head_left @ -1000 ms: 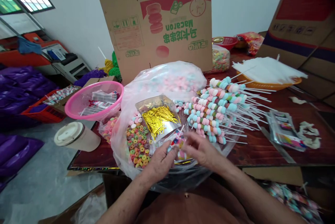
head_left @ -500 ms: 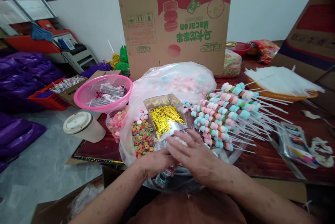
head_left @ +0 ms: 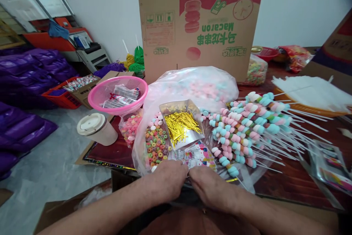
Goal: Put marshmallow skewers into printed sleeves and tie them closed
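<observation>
My left hand point(head_left: 172, 178) and my right hand point(head_left: 210, 183) meet at the table's near edge, both closed with fingers curled under. What they pinch is hidden behind the knuckles. Just beyond them are printed clear plastic bags point(head_left: 199, 155) with colourful patterns. A foil-lined pouch point(head_left: 192, 138) of gold twist ties point(head_left: 180, 127) lies behind those bags. To the left are ring-shaped candies point(head_left: 156, 145) in a large clear bag. Marshmallow skewers point(head_left: 247, 125) are piled on the right, with one skewer point(head_left: 227, 163) lying nearest my right hand.
A lidded cup point(head_left: 97, 128) and a pink basket point(head_left: 118, 108) holding packaging stand left. Behind are a bag of marshmallows point(head_left: 195, 84) and a tall carton point(head_left: 162, 4). At right are an orange basket point(head_left: 310, 108) under white sheets and flat plastic packets point(head_left: 332, 163).
My hands have drawn back toward me, from overlapping to side by side with fingers curled. The printed bags show now. One skewer lies apart in front of the pile. The view has shifted.
</observation>
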A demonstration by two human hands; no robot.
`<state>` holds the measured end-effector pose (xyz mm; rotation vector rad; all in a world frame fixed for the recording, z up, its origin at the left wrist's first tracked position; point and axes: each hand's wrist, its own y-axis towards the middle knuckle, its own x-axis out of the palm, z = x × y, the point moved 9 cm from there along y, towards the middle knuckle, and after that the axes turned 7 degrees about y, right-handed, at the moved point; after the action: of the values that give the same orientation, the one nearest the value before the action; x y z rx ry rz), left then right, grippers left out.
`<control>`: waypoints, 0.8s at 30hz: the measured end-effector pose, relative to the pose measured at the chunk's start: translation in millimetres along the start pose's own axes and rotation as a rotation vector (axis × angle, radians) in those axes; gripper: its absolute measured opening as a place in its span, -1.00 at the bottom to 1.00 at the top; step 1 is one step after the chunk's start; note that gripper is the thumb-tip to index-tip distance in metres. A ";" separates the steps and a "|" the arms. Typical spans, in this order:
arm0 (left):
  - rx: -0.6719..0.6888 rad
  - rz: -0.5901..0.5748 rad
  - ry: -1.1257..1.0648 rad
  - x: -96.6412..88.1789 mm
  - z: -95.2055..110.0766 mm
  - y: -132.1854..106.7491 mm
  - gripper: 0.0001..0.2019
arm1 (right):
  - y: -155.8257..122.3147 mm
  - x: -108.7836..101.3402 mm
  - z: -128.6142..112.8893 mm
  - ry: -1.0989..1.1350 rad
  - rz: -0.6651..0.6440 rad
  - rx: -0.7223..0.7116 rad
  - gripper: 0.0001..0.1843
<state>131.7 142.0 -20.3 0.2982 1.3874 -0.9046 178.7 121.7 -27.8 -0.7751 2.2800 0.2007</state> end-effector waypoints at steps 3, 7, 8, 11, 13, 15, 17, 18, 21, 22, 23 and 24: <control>0.142 0.344 0.301 -15.8 11.3 -22.9 -0.86 | 3.8 28.3 18.3 0.781 -0.125 0.365 -0.73; 0.121 0.764 0.056 -31.3 -6.9 -63.6 -0.79 | 28.2 28.8 11.0 0.880 -0.380 0.355 -0.74; 0.032 0.804 -0.118 -31.4 -22.4 -68.3 -0.79 | 43.4 12.0 18.0 0.681 -0.298 0.291 -0.72; -0.392 0.786 -0.809 -7.4 -77.3 -72.3 -0.84 | 87.4 -47.7 36.7 0.064 0.114 0.142 -0.72; -0.644 0.728 -1.267 20.1 -94.6 -72.7 -0.81 | 108.1 -57.8 44.9 -0.089 0.202 0.107 -0.78; -0.756 0.675 -1.586 36.4 -95.0 -69.8 -0.77 | 122.2 -54.7 50.0 -0.127 0.205 0.075 -0.81; -0.760 0.665 -1.730 38.8 -93.0 -66.4 -0.74 | 127.9 -55.5 51.0 -0.151 0.229 0.041 -0.81; -0.748 0.674 -1.758 37.8 -92.8 -65.2 -0.74 | 127.9 -58.7 50.9 -0.149 0.248 0.028 -0.81; -0.705 0.685 -1.818 35.5 -91.6 -59.5 -0.73 | 118.6 -76.9 48.2 -0.102 0.318 0.005 -0.84; -0.695 0.680 -1.843 35.5 -90.3 -56.4 -0.73 | 113.0 -82.7 45.8 -0.076 0.336 0.000 -0.86; -0.688 0.677 -1.864 35.2 -89.0 -52.9 -0.73 | 106.6 -86.6 42.0 -0.048 0.345 -0.006 -0.87; -0.683 0.673 -1.882 34.7 -87.2 -48.9 -0.73 | 99.9 -87.8 36.5 -0.023 0.343 -0.013 -0.87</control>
<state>32.7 155.9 -55.2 -0.5342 -0.2810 0.1181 191.3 256.8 -3.3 -0.3794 2.3792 0.3792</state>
